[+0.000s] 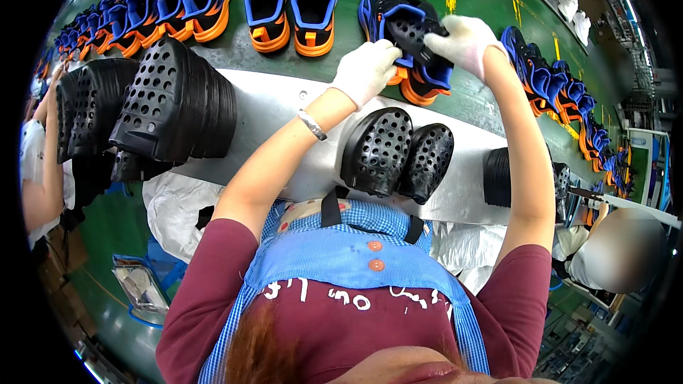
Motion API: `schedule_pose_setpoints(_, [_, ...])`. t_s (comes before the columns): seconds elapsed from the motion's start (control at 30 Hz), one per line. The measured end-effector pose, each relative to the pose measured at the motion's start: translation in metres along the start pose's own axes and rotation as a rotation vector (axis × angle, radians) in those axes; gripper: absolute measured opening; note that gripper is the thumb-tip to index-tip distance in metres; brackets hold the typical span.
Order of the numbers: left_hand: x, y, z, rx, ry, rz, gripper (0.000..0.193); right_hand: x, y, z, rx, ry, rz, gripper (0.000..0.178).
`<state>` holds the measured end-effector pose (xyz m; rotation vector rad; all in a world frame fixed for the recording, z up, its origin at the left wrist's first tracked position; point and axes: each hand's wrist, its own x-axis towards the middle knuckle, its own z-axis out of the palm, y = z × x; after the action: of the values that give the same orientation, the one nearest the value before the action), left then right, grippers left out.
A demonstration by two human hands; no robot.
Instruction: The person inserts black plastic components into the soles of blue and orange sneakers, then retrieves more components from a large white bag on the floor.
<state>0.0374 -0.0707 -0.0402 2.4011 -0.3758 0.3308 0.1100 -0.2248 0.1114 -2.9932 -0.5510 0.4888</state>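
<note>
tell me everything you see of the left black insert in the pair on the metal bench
The left perforated shoe insert is black, glossy and plastic-looking, with rounded ends and round holes across its domed face. It lies holes up on the silver bench, close beside its mate; whether they touch is unclear. Neither the left hand nor right hand touches it.

White gloves [364,75], maroon sleeves [206,295], blue apron [334,259]
</note>
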Motion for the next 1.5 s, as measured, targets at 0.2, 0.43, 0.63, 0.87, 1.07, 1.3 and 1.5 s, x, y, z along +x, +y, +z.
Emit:
schedule_pose_setpoints(0.2, [0.006, 0.002, 0.007, 0.078, -0.053, -0.029, 0.015, 0.047, -0.042, 0.052, -0.113, 0.057, 0.106, 0.033])
schedule_pose_setpoints(0.43, [0.038, -0.001, -0.014, 0.05, -0.588, -0.237, 0.025, 0.081, -0.044, 0.073, -0.043, -0.087, 0.087, 0.031])
schedule_pose_setpoints(0.63, [0.059, -0.007, -0.011, 0.095, -0.824, -0.253, 0.028, 0.098, -0.038, 0.092, -0.006, -0.034, 0.149, 0.03])
schedule_pose_setpoints(0.87, [0.068, -0.011, -0.009, 0.174, -0.961, -0.274, 0.029, 0.099, -0.05, 0.076, -0.119, -0.124, 0.076, 0.026])
schedule_pose_setpoints(1.07, [0.056, -0.014, -0.009, 0.143, -0.834, -0.237, 0.031, 0.086, -0.058, 0.077, -0.179, -0.057, 0.027, 0.029])
schedule_pose_setpoints(1.3, [0.057, -0.016, -0.013, 0.159, -0.831, -0.263, 0.041, 0.1, -0.056, 0.086, -0.17, 0.017, 0.013, 0.028])
schedule_pose_setpoints(1.5, [0.042, -0.03, -0.019, 0.218, -0.792, -0.226, 0.043, 0.087, -0.071, 0.082, -0.178, 0.065, -0.084, 0.033])
